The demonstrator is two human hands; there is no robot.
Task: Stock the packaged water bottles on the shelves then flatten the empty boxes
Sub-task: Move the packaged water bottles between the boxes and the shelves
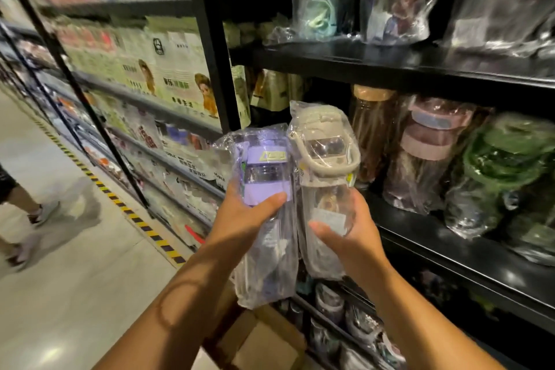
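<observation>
My left hand (243,221) grips a purple-lidded water bottle (265,171) wrapped in a clear plastic bag. My right hand (350,233) grips a beige bottle (326,153) with a carry handle, also bagged. Both bottles are upright, side by side and touching, held in front of the black middle shelf (450,252). On that shelf stand bagged bottles: a brown one (372,129), a pink-lidded one (426,153) and a green one (507,171). An open cardboard box (264,342) sits on the floor below my arms.
The upper shelf (390,63) holds more bagged bottles. The lower shelf (345,318) has several wrapped items. A black upright post (210,39) separates the left bay with green paper packages (168,69). A person's legs (27,207) stand in the aisle left, beside yellow-black floor tape (120,204).
</observation>
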